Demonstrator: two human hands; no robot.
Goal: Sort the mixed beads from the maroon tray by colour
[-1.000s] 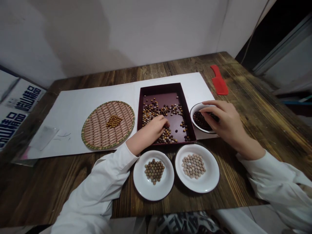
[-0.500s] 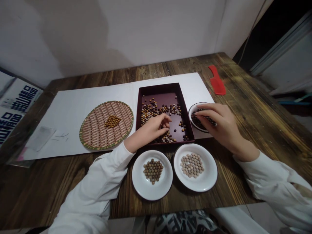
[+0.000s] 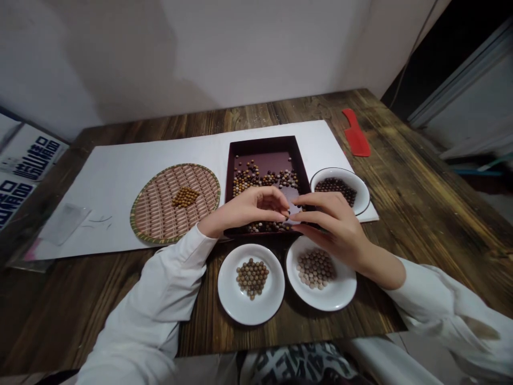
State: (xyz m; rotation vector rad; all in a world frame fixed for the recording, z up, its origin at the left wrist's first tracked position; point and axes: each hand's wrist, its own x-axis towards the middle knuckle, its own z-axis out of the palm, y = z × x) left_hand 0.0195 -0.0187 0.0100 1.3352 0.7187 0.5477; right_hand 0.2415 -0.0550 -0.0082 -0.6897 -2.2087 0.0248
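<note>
Two hands are meeting over the maroon tray. What's at risk?

Mostly the loose beads. The left hand is curling narrowly, and the right hand is reaching across with its fingers almost at the other's fingertips, so a slip could scatter beads or flick some over the tray wall.

Are they holding anything?

I can't tell; the fingers are hiding whatever might be between them.

What else could go wrong?

The right wrist is passing low over the near right plate, so a careless knock could disturb its pale beads. A mistimed release could also drop a dark bead among them.

What are the containers holding?

The maroon tray is sitting on white paper on the counter, holding a brown, tan and dark mix. To its right, a white bowl is holding dark beads. The near left plate is carrying speckled tan beads. Further left, a woven tray is holding a small patch of golden beads.
</note>
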